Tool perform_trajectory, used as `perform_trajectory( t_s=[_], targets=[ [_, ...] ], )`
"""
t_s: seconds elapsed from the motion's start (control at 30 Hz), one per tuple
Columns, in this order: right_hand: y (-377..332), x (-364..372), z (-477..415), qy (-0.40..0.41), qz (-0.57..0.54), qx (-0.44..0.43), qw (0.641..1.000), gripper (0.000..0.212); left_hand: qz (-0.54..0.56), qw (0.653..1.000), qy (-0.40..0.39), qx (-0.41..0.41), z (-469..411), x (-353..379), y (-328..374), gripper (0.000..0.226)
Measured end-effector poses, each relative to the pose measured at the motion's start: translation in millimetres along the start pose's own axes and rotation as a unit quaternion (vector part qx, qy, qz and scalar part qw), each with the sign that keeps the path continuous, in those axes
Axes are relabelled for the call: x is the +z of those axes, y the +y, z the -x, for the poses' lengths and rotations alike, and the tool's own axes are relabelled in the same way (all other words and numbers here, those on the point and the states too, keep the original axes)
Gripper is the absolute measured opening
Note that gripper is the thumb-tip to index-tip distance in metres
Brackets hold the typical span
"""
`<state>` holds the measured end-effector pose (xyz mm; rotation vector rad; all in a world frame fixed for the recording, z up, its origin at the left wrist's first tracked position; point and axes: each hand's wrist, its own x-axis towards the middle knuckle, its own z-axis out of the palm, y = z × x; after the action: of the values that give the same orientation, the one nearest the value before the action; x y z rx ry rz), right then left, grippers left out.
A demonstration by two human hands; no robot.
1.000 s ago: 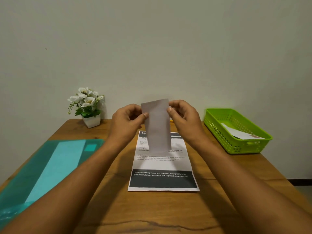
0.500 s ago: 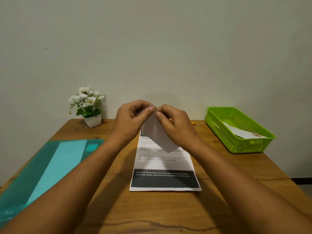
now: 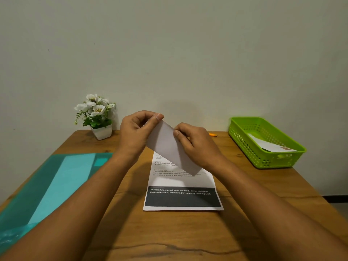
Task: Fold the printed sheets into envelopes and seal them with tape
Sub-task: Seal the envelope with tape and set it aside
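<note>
A folded white paper strip hangs tilted in the air above the table, its lower end pointing down and right. My left hand pinches its upper left corner between thumb and fingers. My right hand pinches its right edge near the top. Flat on the table below lies a printed sheet with text and a dark band near its front edge; the strip and my hands hide its far end.
A green plastic basket at the right back holds a folded white envelope. A white pot of flowers stands at the left back. A teal mat covers the table's left side. A small orange object lies by the wall.
The strip went from hanging upright to tilting down and right. My hands came together at its top, then my right hand shifted onto its right edge.
</note>
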<state>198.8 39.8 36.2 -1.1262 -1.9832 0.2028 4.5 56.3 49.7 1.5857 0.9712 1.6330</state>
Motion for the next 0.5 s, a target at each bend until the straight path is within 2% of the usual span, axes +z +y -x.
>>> perform_trajectory(
  t_s=[0.13,0.33,0.4,0.5],
  targets=[
    [23.7,-1.0,14.0,-0.025,0.028,0.017,0.999,0.021,0.028,0.998,0.052,-0.026,-2.8,-11.9,-4.9,0.016],
    [53.7,-4.7,32.2,-0.035,0.031,0.057,0.997,0.023,0.040,0.990,0.109,-0.079,-0.1,-25.1,-21.7,0.005],
    [60.7,-5.8,35.2,-0.028,0.003,0.081,0.996,0.022,0.031,0.988,0.116,-0.096,3.0,-28.7,-31.7,0.007],
    [66.1,-5.2,37.5,0.000,-0.103,0.139,0.985,0.021,-0.012,0.986,0.119,-0.116,11.4,-29.0,-42.5,0.012]
  ],
)
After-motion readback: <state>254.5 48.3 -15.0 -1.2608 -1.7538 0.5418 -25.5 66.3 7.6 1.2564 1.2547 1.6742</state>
